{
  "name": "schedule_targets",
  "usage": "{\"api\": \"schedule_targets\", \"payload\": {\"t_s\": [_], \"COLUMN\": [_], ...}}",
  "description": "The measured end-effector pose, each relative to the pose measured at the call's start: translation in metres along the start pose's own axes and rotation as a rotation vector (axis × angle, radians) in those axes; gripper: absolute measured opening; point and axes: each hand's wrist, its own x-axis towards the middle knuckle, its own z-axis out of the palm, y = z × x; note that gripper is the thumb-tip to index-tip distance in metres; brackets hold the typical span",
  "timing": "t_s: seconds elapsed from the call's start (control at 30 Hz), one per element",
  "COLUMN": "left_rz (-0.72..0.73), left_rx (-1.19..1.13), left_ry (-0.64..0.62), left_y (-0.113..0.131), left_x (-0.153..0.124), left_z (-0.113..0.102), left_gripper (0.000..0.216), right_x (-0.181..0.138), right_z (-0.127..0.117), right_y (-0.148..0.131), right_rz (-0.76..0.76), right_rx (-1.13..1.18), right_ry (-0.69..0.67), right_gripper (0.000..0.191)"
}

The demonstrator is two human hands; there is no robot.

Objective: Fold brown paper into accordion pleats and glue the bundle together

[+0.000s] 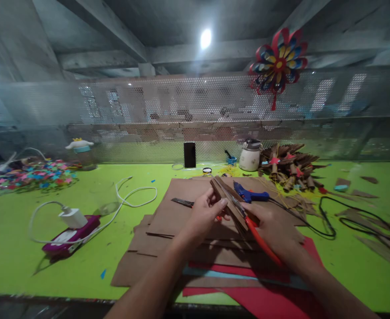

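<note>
My left hand point(204, 213) pinches a folded strip of brown cardboard point(228, 202) and holds it up over a stack of brown cardboard sheets point(168, 221). My right hand point(272, 230) grips red-handled scissors point(259, 237), whose blades meet the strip. A blue glue gun point(250, 193) lies just behind my right hand. A dark blade-like tool point(182, 202) rests on the sheets left of my left hand. Red and light blue paper point(268, 301) lies under the stack near the table's front edge.
The green table point(48, 274) carries a magenta device with a white charger and cable point(72, 226) at left, colourful paper bits point(25, 175) far left, a black phone point(189, 154), a white jar point(250, 155), a pile of cardboard pieces point(290, 168), black cable point(341, 221) and scraps right. A paper pinwheel point(278, 60) hangs above.
</note>
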Motion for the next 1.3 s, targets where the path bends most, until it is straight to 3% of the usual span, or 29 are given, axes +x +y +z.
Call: {"api": "schedule_targets", "payload": {"t_s": [0.23, 0.37, 0.6, 0.87, 1.13, 1.3], "left_rz": [-0.099, -0.163, -0.153, -0.17, -0.125, -0.09], "left_rx": [-0.122, -0.209, -0.201, -0.016, -0.082, -0.109], "left_ry": [0.041, -0.04, -0.07, -0.035, -0.113, -0.085], "left_y": [0.002, 0.004, -0.002, 0.006, 0.01, 0.012], "left_x": [0.0, 0.0, 0.003, 0.002, 0.0, -0.001], "left_z": [-0.006, -0.009, -0.011, -0.011, -0.01, -0.011], "left_gripper": [0.044, 0.035, 0.024, 0.029, 0.027, 0.025], "right_x": [0.01, 0.014, 0.005, 0.005, 0.006, 0.007], "right_z": [0.005, 0.001, -0.009, -0.02, -0.018, -0.018], "right_y": [0.034, 0.045, 0.018, 0.01, 0.009, 0.012], "right_rz": [0.161, 0.18, 0.218, 0.044, 0.037, 0.017], "right_rx": [0.108, 0.36, 0.784, 0.316, 0.245, 0.234], "right_ry": [0.211, 0.097, -0.107, -0.182, -0.229, -0.206], "right_gripper": [0.039, 0.039, 0.042, 0.04, 0.036, 0.04]}}
